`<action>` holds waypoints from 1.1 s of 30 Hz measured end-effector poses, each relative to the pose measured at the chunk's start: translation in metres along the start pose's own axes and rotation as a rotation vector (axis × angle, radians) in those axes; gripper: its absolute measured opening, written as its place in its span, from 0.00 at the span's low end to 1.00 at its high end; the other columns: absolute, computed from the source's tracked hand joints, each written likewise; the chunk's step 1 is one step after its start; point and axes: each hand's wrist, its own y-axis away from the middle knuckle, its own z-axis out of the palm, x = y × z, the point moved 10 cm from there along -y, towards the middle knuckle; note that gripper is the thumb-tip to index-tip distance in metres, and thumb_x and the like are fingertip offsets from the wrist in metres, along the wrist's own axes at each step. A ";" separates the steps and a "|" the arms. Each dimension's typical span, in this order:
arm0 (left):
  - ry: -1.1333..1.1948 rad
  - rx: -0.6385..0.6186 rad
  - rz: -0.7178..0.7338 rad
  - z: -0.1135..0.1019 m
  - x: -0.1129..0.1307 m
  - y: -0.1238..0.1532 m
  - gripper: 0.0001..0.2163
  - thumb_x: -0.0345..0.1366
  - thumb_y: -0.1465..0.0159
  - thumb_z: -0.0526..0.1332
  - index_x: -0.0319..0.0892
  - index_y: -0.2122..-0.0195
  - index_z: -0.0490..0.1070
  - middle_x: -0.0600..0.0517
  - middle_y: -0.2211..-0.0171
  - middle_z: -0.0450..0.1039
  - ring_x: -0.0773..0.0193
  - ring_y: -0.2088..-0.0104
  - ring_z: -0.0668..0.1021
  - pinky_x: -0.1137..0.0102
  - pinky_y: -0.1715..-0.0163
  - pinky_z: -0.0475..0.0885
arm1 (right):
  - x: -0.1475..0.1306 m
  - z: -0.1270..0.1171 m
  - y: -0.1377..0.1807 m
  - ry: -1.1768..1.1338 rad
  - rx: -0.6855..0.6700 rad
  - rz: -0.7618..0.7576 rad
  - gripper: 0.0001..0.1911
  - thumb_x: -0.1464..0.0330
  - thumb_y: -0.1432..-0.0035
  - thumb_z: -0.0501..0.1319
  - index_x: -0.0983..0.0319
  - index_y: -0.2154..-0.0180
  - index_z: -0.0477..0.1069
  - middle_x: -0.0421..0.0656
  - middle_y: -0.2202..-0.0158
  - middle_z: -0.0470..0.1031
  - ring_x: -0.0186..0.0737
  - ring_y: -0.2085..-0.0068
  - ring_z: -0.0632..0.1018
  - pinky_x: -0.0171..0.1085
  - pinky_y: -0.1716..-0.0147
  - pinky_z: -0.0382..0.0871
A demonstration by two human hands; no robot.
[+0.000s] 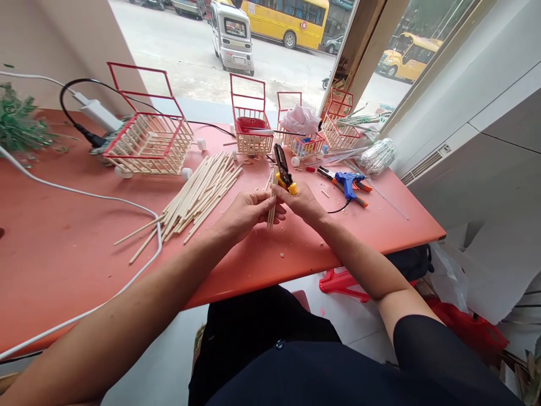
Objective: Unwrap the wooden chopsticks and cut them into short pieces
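Observation:
My left hand (244, 213) is closed round a small bundle of short wooden sticks (271, 211), held upright just above the red table (63, 248). My right hand (301, 203) grips black cutters with yellow handles (282, 169), whose jaws point away from me above the bundle. The two hands touch at the sticks. A loose pile of long wooden sticks (198, 197) lies on the table just left of my left hand.
Several small stick carts with red frames stand along the far edge, the largest (147, 141) at the left. A blue glue gun (350, 183) lies right of my hands. White cables (84, 197) cross the left side. A power adapter (99, 115) and green foliage (19, 124) sit far left.

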 end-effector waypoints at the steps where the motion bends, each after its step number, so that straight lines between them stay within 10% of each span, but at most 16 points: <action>1: -0.001 0.007 0.004 0.000 0.000 0.000 0.30 0.60 0.51 0.84 0.37 0.64 0.84 0.41 0.64 0.87 0.57 0.67 0.87 0.64 0.62 0.82 | 0.000 -0.001 0.000 -0.003 0.006 0.006 0.19 0.50 0.36 0.66 0.58 0.65 0.67 0.39 0.67 0.70 0.40 0.62 0.71 0.38 0.63 0.67; 20: -0.044 0.061 -0.018 0.003 -0.001 0.009 0.29 0.58 0.49 0.83 0.37 0.61 0.83 0.41 0.66 0.87 0.57 0.70 0.87 0.65 0.67 0.81 | 0.004 -0.020 0.001 -0.215 0.195 0.017 0.32 0.38 0.45 0.71 0.59 0.62 0.69 0.36 0.69 0.68 0.34 0.68 0.69 0.37 0.66 0.67; 33: -0.051 0.103 0.065 -0.012 0.023 0.007 0.25 0.53 0.51 0.85 0.37 0.67 0.83 0.48 0.72 0.82 0.67 0.76 0.79 0.72 0.73 0.75 | -0.011 -0.010 0.003 -0.064 -0.033 0.031 0.36 0.32 0.40 0.63 0.59 0.63 0.69 0.41 0.67 0.72 0.38 0.65 0.73 0.38 0.65 0.67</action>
